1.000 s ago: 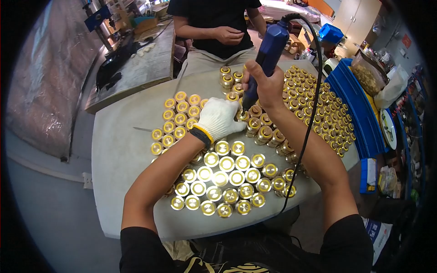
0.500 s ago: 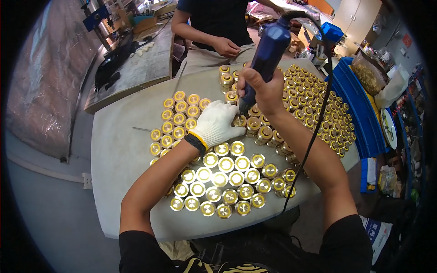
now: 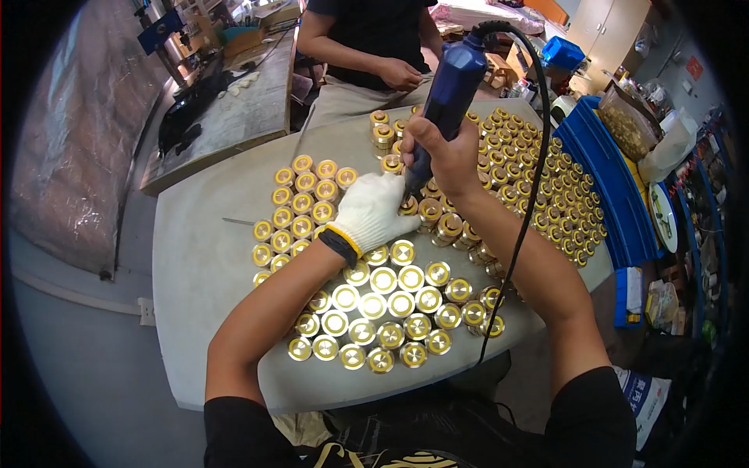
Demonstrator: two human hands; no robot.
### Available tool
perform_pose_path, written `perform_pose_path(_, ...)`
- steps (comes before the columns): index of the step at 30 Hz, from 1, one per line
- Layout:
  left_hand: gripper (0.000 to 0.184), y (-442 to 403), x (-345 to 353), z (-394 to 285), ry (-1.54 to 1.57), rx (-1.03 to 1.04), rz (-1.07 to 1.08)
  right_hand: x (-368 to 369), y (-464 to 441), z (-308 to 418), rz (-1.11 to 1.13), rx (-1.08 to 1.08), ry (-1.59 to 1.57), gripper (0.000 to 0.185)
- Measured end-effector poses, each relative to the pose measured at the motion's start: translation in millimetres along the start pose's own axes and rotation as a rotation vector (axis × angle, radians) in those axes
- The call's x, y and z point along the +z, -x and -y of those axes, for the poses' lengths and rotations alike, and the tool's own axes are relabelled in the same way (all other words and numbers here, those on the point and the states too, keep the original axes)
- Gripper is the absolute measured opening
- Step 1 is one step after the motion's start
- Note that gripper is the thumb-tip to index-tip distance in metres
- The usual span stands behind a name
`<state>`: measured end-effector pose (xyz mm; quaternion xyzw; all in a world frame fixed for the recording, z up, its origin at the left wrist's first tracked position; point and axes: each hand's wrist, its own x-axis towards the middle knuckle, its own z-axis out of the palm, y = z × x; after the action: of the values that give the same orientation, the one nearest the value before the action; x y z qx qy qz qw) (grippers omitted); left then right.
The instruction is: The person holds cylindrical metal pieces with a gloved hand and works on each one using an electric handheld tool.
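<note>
My left hand [image 3: 370, 212], in a white knit glove with a yellow cuff, is closed around a brass cylinder [image 3: 408, 206] near the middle of the table. Bare, my right hand [image 3: 446, 148] wraps the narrower lower body of a blue corded electric screwdriver [image 3: 454, 86]. Its thin tip points down at the top of the cylinder by my left fingertips. Whether the tip touches is hard to make out. Shiny flat-topped brass cylinders [image 3: 382, 279] stand near my left wrist, and others with raised centres [image 3: 449, 226] stand beside my right forearm.
Many more brass pieces [image 3: 558, 195] fill the table's right side. A thin metal rod [image 3: 238, 221] lies at left on the grey tabletop [image 3: 195, 288]. The black cable [image 3: 538, 187] hangs across my right forearm. Another person [image 3: 367, 54] is across the table; blue bins [image 3: 608, 195] stand at right.
The view has shifted slightly. The screwdriver leans a little differently and its tip sits closer to my left fingertips. My left hand stays around the cylinder.
</note>
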<state>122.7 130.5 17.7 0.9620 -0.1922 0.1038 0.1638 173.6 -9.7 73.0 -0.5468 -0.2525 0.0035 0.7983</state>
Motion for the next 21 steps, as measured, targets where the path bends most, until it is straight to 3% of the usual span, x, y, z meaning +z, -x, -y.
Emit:
perform_pose_path(2,0.053,0.7,3.6,3.5,0.09,-0.011,0.127,0.9,-1.9,-0.3,-0.026,0.009,0.027,0.038)
perform_pose_path(5,0.05,4.7,3.4,7.8,0.049,0.041,0.014,0.3,-6.3,-3.1,-0.035,0.01,0.104,0.04)
perform_pose_path(9,0.048,0.2,4.3,7.7,0.056,0.015,0.075,4.3,-13.5,-3.9,-0.006,-0.009,0.122,0.044)
perform_pose_path(11,0.047,-3.4,4.6,7.8,0.06,-0.034,0.242,4.6,-17.2,-0.3,0.102,0.065,0.155,0.044)
perform_pose_path(14,0.047,-3.6,4.2,11.1,0.137,-0.011,0.256,0.8,-20.3,-5.6,0.224,0.057,0.188,0.043)
perform_pose_path(21,0.051,-2.8,14.6,18.8,0.166,-0.033,0.205,3.4,-5.0,-5.0,0.232,0.038,0.221,0.03)
